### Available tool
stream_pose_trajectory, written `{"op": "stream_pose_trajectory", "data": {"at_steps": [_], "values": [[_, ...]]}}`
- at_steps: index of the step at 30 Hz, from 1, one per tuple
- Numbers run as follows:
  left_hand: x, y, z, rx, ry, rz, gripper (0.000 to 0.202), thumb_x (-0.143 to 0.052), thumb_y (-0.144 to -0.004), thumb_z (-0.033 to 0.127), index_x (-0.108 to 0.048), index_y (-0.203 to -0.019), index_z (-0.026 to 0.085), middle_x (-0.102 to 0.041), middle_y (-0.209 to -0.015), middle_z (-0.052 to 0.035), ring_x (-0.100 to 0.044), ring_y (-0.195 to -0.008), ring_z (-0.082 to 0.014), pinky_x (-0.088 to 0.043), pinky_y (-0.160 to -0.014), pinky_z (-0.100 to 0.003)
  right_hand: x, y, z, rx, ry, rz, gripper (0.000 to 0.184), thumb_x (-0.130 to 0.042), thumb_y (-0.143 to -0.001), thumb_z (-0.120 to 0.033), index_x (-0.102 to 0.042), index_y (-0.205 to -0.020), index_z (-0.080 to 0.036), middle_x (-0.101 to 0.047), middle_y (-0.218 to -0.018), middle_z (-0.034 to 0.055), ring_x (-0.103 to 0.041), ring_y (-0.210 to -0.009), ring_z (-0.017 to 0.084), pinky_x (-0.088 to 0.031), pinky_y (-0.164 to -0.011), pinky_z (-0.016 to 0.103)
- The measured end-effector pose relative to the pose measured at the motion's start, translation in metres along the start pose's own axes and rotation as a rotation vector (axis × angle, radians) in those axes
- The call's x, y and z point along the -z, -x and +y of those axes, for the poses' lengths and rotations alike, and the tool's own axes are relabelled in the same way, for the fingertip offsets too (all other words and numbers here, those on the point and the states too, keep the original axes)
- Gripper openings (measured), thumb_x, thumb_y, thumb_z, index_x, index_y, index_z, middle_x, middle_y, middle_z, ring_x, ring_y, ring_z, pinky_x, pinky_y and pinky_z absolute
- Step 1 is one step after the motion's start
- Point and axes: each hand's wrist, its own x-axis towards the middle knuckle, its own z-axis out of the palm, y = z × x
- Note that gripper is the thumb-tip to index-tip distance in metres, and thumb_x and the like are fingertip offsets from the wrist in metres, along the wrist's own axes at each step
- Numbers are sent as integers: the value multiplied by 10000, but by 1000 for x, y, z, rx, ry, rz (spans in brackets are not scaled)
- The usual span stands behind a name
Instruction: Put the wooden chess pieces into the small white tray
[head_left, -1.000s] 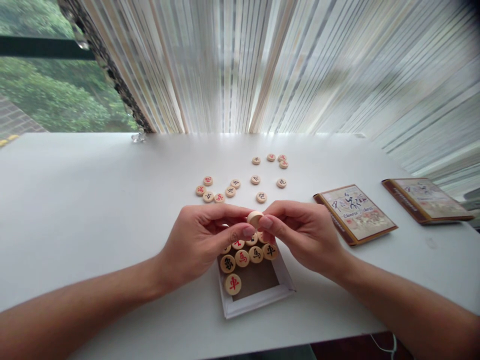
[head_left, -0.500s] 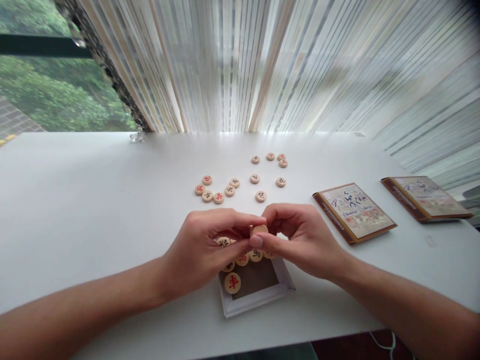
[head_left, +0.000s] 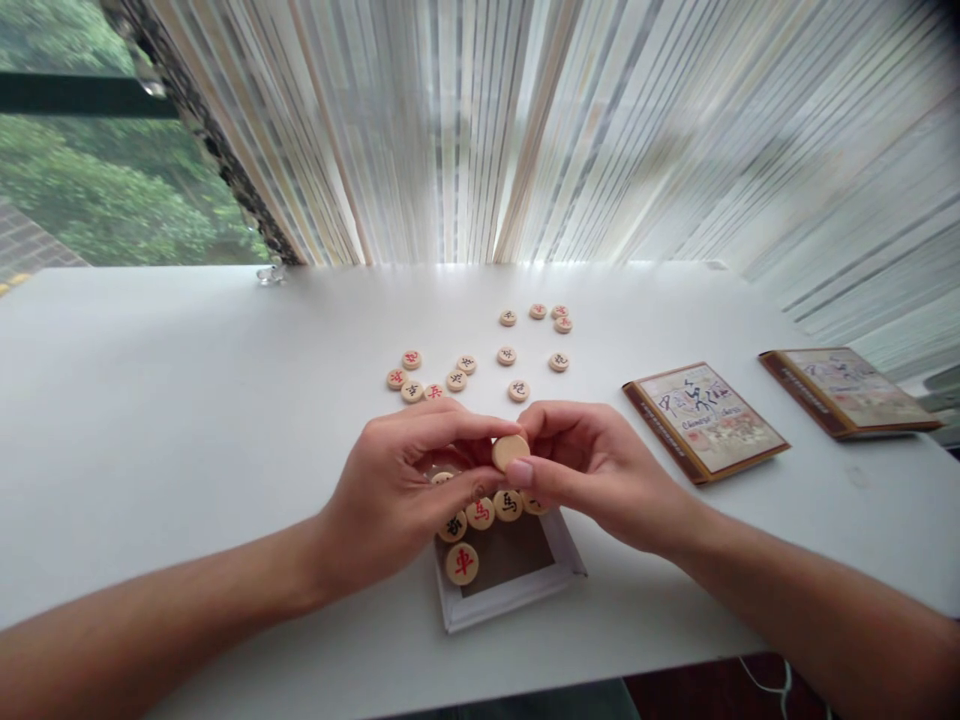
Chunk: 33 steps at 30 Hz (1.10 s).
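A round wooden Chinese chess piece is pinched above the box, its plain side toward me. Thumb and forefinger of my right hand grip it from the right. My left hand closes on it from the left, thumb below and forefinger above. Under both hands lies an open shallow box with white edges and a dark inside. It holds several chess pieces: a red one at the near left, and a row with a red and a black character. My hands hide the box's far part.
Several loose chess pieces with red or black characters are scattered on the white table beyond my hands. Two Chinese chess boxes lie flat at the right. A striped string curtain hangs behind the table.
The held piece has tilted, so more of its plain face shows toward me. Both hands stay closed around it, and the view has shifted slightly.
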Motion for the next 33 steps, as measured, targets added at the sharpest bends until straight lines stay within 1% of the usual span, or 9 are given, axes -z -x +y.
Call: {"op": "stream_pose_trajectory", "data": {"at_steps": [6,10,15,19,22,24,27,31,33], "values": [[-2,2,-1,-131,-122,-19,263,-797,-889,67,-847,-1100,216,-775,-890,-34,-723,-780,-126,-600,-691,-187,0,1,0,-1,96,32,442,-985,-700,-460,-650,-703,-172,-597,-603,-36,-492,-550,91,-372,-488,206],[-2,3,-1,-150,-142,-27,259,-801,-885,57,-842,-1102,192,-773,-887,-33,-723,-787,-121,-596,-710,-184,0,2,-1,21,134,41,407,-958,-742,-451,-668,-705,-167,-599,-619,-25,-489,-572,99,-364,-511,218],[-3,1,0,-110,-83,-20,234,-811,-892,94,-840,-1106,185,-766,-901,-42,-731,-797,-123,-614,-713,-180,1,3,-2,37,128,33,374,-944,-764,-431,-689,-729,-160,-611,-637,-18,-483,-577,100,-360,-514,221],[-5,2,0,-36,43,-38,246,-810,-892,122,-814,-1137,149,-761,-972,-73,-766,-848,-160,-669,-742,-224,2,2,-3,62,116,35,359,-944,-767,-411,-687,-729,-163,-614,-625,-23,-488,-560,97,-366,-503,219],[-6,4,-2,-1,92,-5,241,-816,-891,114,-788,-1126,160,-772,-961,-45,-773,-837,-138,-670,-763,-204,2,2,-2,131,132,31,273,-928,-798,-351,-733,-787,-160,-635,-645,-23,-510,-564,91,-393,-510,212],[-5,4,-4,-2,85,26,216,-821,-884,94,-776,-1081,170,-780,-950,-26,-774,-835,-126,-665,-785,-196,3,2,-1,193,171,28,199,-908,-823,-303,-770,-845,-161,-683,-692,-8,-569,-609,99,-445,-551,212],[-2,1,-7,-116,-34,68,189,-818,-869,60,-772,-1013,173,-776,-932,-21,-762,-841,-127,-653,-791,-207,5,2,1,231,228,28,164,-882,-842,-270,-798,-935,-163,-763,-803,35,-657,-697,129,-521,-631,232],[4,-2,-9,-429,-318,74,197,-821,-842,16,-779,-967,162,-767,-919,-38,-736,-833,-118,-604,-770,-193,8,2,0,190,318,35,230,-901,-801,-242,-801,-985,-147,-778,-824,57,-658,-682,152,-542,-605,257],[6,-2,-9,-525,-414,46,193,-804,-849,0,-778,-963,154,-760,-927,-48,-732,-823,-108,-593,-772,-183,10,2,-2,172,385,13,199,-886,-802,-231,-799,-957,-140,-776,-822,62,-651,-676,156,-546,-603,265]]}}
